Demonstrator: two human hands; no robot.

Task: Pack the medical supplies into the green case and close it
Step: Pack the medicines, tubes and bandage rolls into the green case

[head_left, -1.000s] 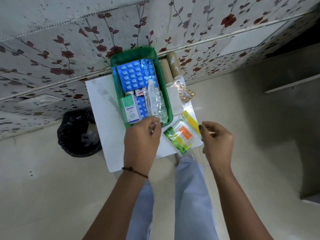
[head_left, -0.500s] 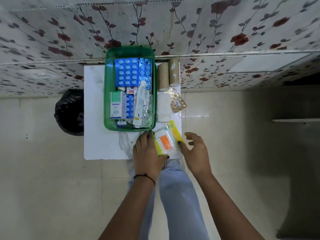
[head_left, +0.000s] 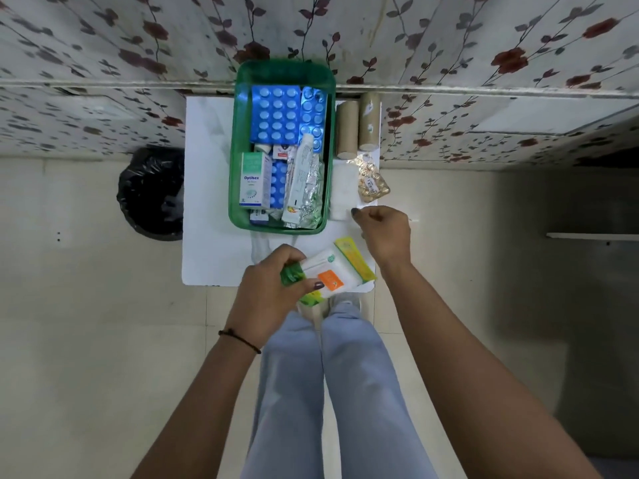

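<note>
The green case (head_left: 238, 160) stands open on a small white table (head_left: 207, 202), holding blue pill strips (head_left: 275, 114), a white and green box (head_left: 255, 179), a tube (head_left: 299, 174) and foil packs. My left hand (head_left: 273, 292) grips a clear packet with green, orange and yellow print (head_left: 337, 271) at the table's near edge. My right hand (head_left: 383, 233) hovers right of the case with fingers curled, near a white gauze pad (head_left: 342, 191); whether it pinches anything is unclear. Two tan bandage rolls (head_left: 356, 124) and a gold capsule strip (head_left: 373, 183) lie right of the case.
A floral-papered wall (head_left: 449, 46) runs just behind the table. A black-lined bin (head_left: 152, 191) stands on the floor to the left. My legs in light trousers (head_left: 328, 392) are under the near table edge. A white shelf edge (head_left: 591, 235) shows at far right.
My left hand left the case's near rim and closed on the printed packet. My right hand moved up from beside the packet towards the gauze pad. The view tilted more straight down.
</note>
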